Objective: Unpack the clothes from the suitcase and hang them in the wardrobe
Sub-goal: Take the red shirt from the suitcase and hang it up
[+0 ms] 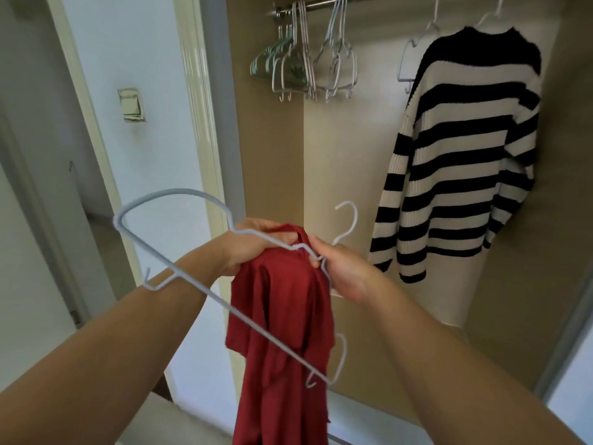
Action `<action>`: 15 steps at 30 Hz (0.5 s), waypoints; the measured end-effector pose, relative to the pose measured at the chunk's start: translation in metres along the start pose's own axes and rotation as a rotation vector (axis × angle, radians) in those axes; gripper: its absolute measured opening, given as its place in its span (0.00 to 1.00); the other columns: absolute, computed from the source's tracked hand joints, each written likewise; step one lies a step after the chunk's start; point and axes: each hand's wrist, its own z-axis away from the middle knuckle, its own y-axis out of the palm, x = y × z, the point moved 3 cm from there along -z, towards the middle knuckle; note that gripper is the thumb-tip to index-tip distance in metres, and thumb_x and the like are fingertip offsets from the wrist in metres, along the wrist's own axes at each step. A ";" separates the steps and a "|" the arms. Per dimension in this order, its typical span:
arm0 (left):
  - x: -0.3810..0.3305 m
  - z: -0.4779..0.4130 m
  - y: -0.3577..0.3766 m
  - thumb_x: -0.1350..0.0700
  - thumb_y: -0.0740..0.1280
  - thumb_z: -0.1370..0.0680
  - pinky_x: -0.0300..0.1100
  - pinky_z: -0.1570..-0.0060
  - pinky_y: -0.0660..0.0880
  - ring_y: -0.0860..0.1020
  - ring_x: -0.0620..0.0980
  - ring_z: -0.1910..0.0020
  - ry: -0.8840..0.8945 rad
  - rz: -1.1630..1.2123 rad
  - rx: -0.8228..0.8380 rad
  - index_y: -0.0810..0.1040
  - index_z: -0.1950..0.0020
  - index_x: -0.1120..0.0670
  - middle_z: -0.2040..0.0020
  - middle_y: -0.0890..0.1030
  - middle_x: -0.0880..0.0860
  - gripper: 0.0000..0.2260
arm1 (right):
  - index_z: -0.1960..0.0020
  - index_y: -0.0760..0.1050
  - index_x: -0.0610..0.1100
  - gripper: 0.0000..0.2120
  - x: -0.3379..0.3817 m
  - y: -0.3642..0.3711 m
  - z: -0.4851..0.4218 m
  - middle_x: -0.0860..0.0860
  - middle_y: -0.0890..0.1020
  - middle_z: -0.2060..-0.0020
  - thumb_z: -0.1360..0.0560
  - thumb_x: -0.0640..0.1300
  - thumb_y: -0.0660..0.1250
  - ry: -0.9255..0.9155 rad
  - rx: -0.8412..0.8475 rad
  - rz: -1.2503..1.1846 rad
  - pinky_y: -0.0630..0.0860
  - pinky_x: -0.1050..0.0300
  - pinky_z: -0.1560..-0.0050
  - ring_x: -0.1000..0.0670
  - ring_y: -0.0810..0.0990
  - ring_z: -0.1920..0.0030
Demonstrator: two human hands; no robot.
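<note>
Your wardrobe [337, 139] filled most of the frame, beige inside, with a metal rail [321, 3] across the top edge. At the right a black-and-white striped sweater [465, 149] hung from that rail on a white hanger, so one piece of clothing was already put away.

At the lower centre you held a red garment [282, 332], bunched at its top and trailing down out of the frame. It was in your hands, not on the rail. Across it lay a white wire hanger [179, 190], tilted from the middle left down to the lower centre, with its hook [348, 220] pointing up beside your right hand. The hanger did not look threaded into the garment yet; its bar crossed in front of the cloth.

Near the top centre, a bunch of empty hangers [305, 59], white and green, waited on the rail, and one more empty hanger [407, 59] hung just left of the sweater.

Your left hand [253, 242] had its fingers curled round the top of the red garment. Your right hand [340, 268] pinched the hanger's neck against the garment's collar.

I judge you were early in the job: this piece needed dressing onto its hanger and hooking on the rail. The suitcase was out of view, so what remained in it could not be told.
</note>
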 end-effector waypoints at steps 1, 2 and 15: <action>0.003 0.005 -0.002 0.61 0.72 0.29 0.39 0.53 0.79 0.82 0.47 0.57 0.009 -0.152 0.023 0.82 0.50 0.55 0.54 0.85 0.52 0.08 | 0.73 0.69 0.45 0.22 0.010 -0.007 0.001 0.51 0.72 0.78 0.26 0.57 0.64 -0.022 -0.032 0.064 0.67 0.60 0.68 0.52 0.70 0.74; 0.008 0.010 -0.004 0.61 0.75 0.31 0.38 0.53 0.79 0.82 0.44 0.58 0.001 -0.360 0.054 0.83 0.53 0.53 0.57 0.85 0.49 0.09 | 0.75 0.68 0.46 0.24 0.020 -0.014 0.004 0.51 0.71 0.78 0.26 0.57 0.64 -0.045 -0.059 0.139 0.65 0.59 0.68 0.52 0.69 0.74; 0.022 0.016 -0.020 0.50 0.65 0.22 0.45 0.54 0.74 0.79 0.51 0.58 0.233 -0.863 -0.182 0.78 0.54 0.54 0.59 0.81 0.53 0.09 | 0.63 0.77 0.42 0.20 0.095 -0.053 0.035 0.47 0.81 0.63 0.22 0.57 0.60 0.007 -0.162 1.549 0.69 0.59 0.59 0.46 0.79 0.56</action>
